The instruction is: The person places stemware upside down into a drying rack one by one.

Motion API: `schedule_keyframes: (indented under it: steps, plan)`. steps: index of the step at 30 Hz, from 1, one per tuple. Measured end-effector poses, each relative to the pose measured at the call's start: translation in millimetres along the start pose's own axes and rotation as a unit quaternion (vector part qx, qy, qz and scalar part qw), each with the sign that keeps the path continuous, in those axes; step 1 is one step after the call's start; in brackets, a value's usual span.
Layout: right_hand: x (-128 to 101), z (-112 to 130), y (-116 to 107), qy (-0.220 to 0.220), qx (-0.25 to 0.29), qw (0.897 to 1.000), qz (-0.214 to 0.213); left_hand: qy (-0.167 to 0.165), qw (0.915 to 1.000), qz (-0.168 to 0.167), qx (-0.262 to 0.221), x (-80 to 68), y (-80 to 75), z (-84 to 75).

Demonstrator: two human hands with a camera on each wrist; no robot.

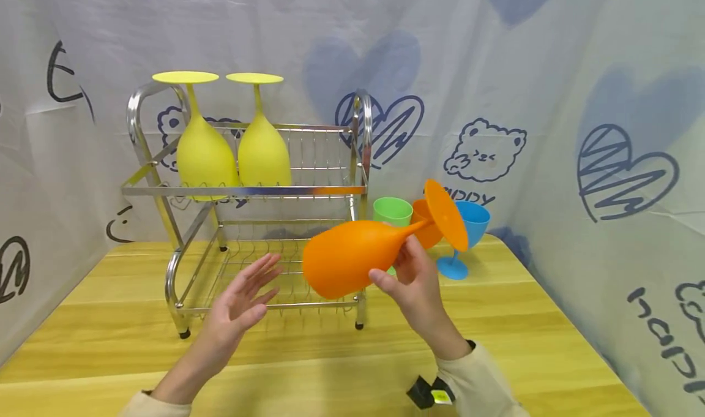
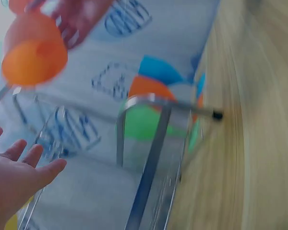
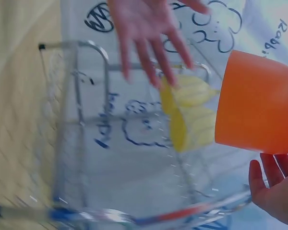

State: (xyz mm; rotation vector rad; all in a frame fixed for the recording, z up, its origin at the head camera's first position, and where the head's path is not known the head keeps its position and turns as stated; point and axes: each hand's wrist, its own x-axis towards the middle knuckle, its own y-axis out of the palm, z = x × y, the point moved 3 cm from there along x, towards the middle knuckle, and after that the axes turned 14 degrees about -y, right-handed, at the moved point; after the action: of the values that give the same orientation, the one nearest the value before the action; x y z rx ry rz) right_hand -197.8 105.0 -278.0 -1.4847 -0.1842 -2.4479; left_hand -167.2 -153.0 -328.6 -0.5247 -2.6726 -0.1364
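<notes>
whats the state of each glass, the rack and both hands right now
orange plastic goblet: tipped sideways, held by right hand
two yellow plastic goblets: upside down on chrome dish rack
blue plastic goblet: upright on table
left hand: open, holding nothing

worktop [image 1: 551, 343]: yellow wood-grain | dish rack [image 1: 248, 190]: stands on it | right of rack, directly on worktop: green cup [image 1: 392, 210], blue goblet [image 1: 465, 236], apparently another orange cup [image 1: 426, 230], partly hidden
</notes>
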Motion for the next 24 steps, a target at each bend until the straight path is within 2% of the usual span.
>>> schedule_keyframes:
  steps: [3, 6, 10, 13, 14, 16, 19, 21, 24]
  plan:
    - [17, 10, -7, -0.024, -0.023, 0.999, 0.002, -0.005, 0.9979, -0.045, 0.047, -14.1, -21.9, -7.9]
    - [36, 20, -14, -0.046, -0.048, 0.998, 0.006, 0.007, 0.9952, -0.081, 0.053, -24.2, -44.3, -20.0]
    - [65, 32, -20, -0.072, -0.084, 0.994, 0.020, 0.069, 0.9890, -0.130, -0.015, -29.4, -73.4, -42.8]
    - [86, 40, -22, -0.074, -0.097, 0.992, 0.021, 0.110, 0.9767, -0.174, -0.061, -29.8, -91.3, -60.0]
    - [92, 42, -22, -0.072, -0.105, 0.992, 0.022, 0.113, 0.9722, -0.195, -0.064, -29.0, -96.1, -65.3]
    - [105, 45, -23, -0.066, -0.118, 0.990, 0.027, 0.109, 0.9625, -0.243, -0.050, -28.0, -104.5, -74.4]
    - [123, 47, -22, -0.042, -0.151, 0.987, 0.045, 0.081, 0.9499, -0.302, -0.015, -25.4, -115.9, -84.2]
    - [133, 46, -20, -0.020, -0.167, 0.984, 0.061, 0.050, 0.9481, -0.313, 0.022, -21.9, -123.6, -88.5]
    - [146, 42, -16, 0.018, -0.189, 0.979, 0.072, 0.001, 0.9506, -0.300, 0.080, -13.1, -134.0, -93.6]
